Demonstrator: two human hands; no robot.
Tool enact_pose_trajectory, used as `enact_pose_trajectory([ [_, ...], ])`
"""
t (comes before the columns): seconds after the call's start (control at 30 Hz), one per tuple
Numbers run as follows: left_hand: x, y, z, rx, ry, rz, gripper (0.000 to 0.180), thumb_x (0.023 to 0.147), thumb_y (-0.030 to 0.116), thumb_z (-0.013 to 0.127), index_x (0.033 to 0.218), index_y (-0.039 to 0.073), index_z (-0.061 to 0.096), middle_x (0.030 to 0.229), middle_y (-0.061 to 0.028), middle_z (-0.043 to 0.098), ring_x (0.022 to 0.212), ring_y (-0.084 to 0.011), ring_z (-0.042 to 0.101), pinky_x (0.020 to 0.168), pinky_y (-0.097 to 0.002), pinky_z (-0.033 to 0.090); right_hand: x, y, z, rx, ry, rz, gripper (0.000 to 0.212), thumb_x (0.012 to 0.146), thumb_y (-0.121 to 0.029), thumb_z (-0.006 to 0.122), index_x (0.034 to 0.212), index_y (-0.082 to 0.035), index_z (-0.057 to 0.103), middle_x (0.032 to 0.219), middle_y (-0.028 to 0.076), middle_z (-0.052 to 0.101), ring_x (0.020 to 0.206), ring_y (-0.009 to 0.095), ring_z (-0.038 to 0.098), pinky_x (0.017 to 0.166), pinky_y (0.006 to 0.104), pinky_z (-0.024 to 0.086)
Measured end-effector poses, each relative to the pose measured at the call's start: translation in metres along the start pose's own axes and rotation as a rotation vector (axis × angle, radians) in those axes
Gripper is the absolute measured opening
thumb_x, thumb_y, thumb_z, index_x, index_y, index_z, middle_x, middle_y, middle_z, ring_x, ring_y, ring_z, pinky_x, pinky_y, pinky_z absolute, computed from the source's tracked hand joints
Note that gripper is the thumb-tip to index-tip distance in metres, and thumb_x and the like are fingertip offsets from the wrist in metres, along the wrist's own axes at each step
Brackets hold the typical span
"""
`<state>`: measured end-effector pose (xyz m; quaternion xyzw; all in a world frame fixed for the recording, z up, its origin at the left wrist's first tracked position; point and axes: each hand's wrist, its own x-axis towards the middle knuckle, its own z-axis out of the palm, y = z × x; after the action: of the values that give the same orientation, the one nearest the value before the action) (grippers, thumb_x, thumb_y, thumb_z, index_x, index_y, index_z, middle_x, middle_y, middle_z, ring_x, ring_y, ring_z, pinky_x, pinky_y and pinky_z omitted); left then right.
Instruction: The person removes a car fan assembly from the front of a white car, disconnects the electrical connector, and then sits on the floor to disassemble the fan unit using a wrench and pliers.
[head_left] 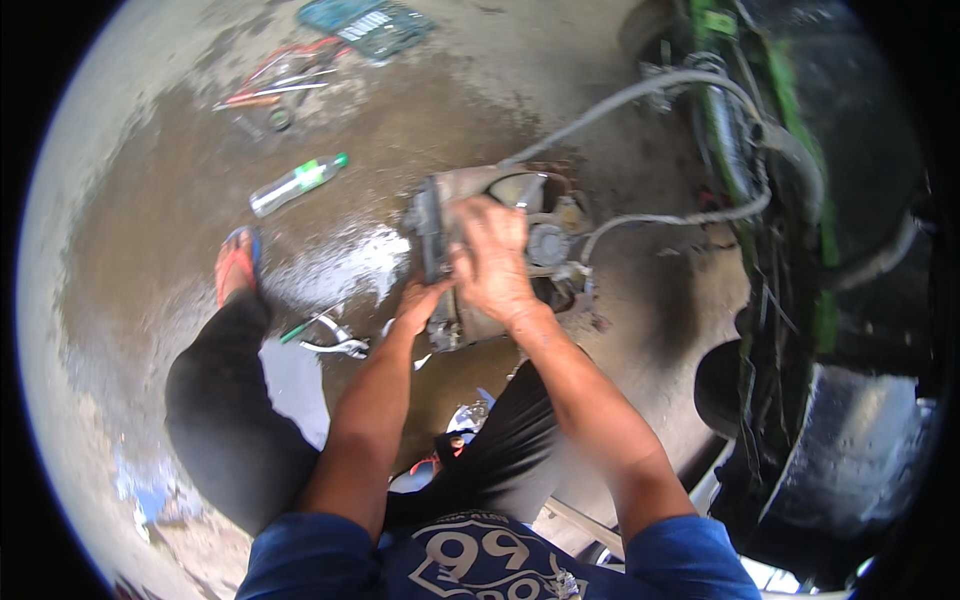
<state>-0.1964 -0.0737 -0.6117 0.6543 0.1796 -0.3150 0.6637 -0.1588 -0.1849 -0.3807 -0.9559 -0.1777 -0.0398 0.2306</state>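
Note:
A dirty car radiator [472,183] with a fan assembly lies on the wet floor between my legs, its round fan motor [548,244] on the right side. My left hand [418,303] holds the radiator's near left edge, by the dark side tank [428,228]. Over the left part of the radiator is my right hand [489,258], fingers curled and slightly blurred; whatever they grip is hidden beneath them. A grey hose [620,100] runs from the far edge to the vehicle, and a second hose [670,218] leaves the right side.
Pliers [343,345] and a green-handled tool [297,331] lie in the puddle at left. Beyond them are a green-capped plastic bottle [300,186], several long tools [275,92] and a teal tool case [368,25]. The vehicle's green-edged body [825,320] stands at right.

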Motion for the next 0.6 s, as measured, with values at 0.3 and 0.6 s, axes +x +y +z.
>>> enact_pose_trajectory([
  [0.3,-0.021,0.033,0.002,-0.05,-0.008,-0.177,0.131,0.073,0.068,0.082,0.16,-0.006,0.018,0.166,-0.0259,0.023,0.153,-0.0363,0.028,0.122,-0.0453,0.031,-0.004,0.023,0.021,1.147,0.33,0.928,0.064,0.079,-0.002,0.069,0.137,0.006,0.043,0.12,0.014,0.058,0.107,0.023,0.059,0.1,0.0396,0.045],
  [0.6,-0.005,0.013,0.0,-0.007,-0.175,0.076,0.101,0.086,0.06,0.074,0.149,-0.012,0.041,0.161,-0.0271,0.033,0.147,-0.0314,0.038,0.119,-0.039,0.035,0.017,0.015,-0.044,-0.037,-0.677,-0.234,0.051,0.066,0.009,0.059,0.115,-0.004,0.062,0.104,0.016,0.062,0.109,0.037,0.055,0.095,0.0416,0.049],
])
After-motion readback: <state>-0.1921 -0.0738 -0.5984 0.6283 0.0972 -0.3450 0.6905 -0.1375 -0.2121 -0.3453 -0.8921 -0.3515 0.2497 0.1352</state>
